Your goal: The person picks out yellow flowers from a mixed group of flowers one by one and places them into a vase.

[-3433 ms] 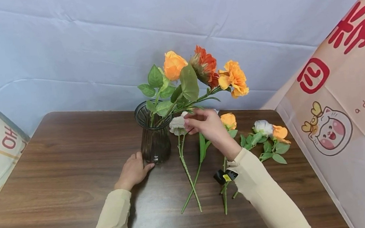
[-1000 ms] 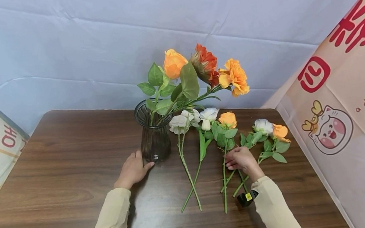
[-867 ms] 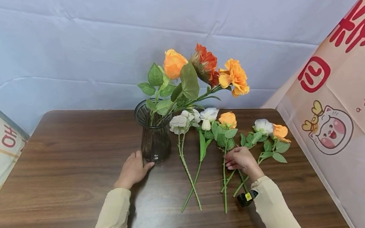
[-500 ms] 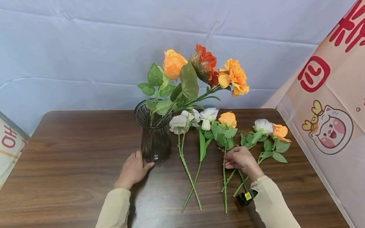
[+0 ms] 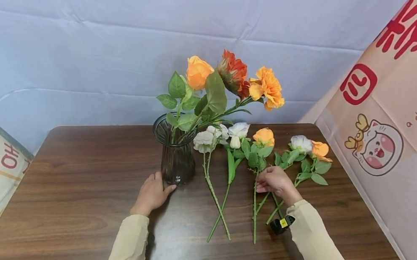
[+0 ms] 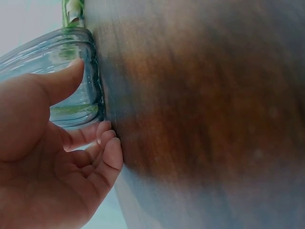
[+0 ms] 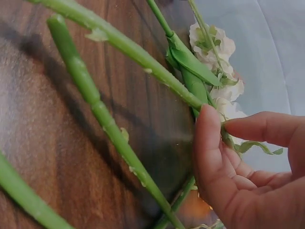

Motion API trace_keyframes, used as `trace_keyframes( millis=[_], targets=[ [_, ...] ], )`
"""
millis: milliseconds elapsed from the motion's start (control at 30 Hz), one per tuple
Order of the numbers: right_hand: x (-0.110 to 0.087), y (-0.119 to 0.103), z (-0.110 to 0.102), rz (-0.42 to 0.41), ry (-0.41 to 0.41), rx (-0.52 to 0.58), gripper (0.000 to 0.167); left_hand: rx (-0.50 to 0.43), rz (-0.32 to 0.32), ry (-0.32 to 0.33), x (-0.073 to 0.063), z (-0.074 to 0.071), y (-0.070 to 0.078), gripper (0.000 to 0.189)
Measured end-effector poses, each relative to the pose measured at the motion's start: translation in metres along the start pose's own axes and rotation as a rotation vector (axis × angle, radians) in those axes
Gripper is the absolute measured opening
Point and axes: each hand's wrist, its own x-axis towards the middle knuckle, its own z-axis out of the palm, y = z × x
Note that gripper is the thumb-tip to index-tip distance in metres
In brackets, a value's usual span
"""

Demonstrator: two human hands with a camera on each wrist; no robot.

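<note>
A dark, ribbed glass vase (image 5: 178, 167) stands on the table, holding an orange rose (image 5: 199, 72), a red-orange bloom (image 5: 236, 74) and a yellow-orange carnation (image 5: 267, 88). Low at the vase's left side, my left hand (image 5: 151, 194) holds its base, thumb in front and fingertips down by the tabletop. My right hand (image 5: 276, 182) pinches the thorny green stem of another orange rose (image 5: 264, 137) between thumb and fingers, just below its leaves. In the right wrist view this pinched stem (image 7: 143, 59) slants up to the left from my fingertips.
White blossoms (image 5: 205, 141) on a forked stem lie right of the vase, beside a white tulip (image 5: 235, 142) and a pale rose (image 5: 240, 129). Further right lie a whitish rose (image 5: 301, 144) and an orange one (image 5: 320, 150). Printed cloth (image 5: 378, 146) borders the table's right side.
My right hand has come from the white blossoms to the orange rose's stem. Just now that rose's bloom has shifted right and its stem's lower end slightly left. My left hand stays at the vase.
</note>
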Motion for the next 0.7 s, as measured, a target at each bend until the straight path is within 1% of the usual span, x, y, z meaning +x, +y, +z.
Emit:
trace_keyframes(
  millis=[167,400,700],
  targets=[
    [-0.0023,-0.0031,-0.0007,0.002,-0.025,0.011,0.016,0.003,0.002,0.006,0.0004,0.0007,-0.0007,0.059],
    [-0.0039,-0.0052,-0.0013,-0.005,-0.042,0.013,0.023,0.003,-0.002,0.003,0.0016,0.0022,-0.0017,0.060],
    [-0.0053,-0.0069,-0.0032,0.003,-0.038,0.018,0.019,0.002,-0.003,-0.004,0.0010,0.0005,-0.0009,0.060]
  ],
)
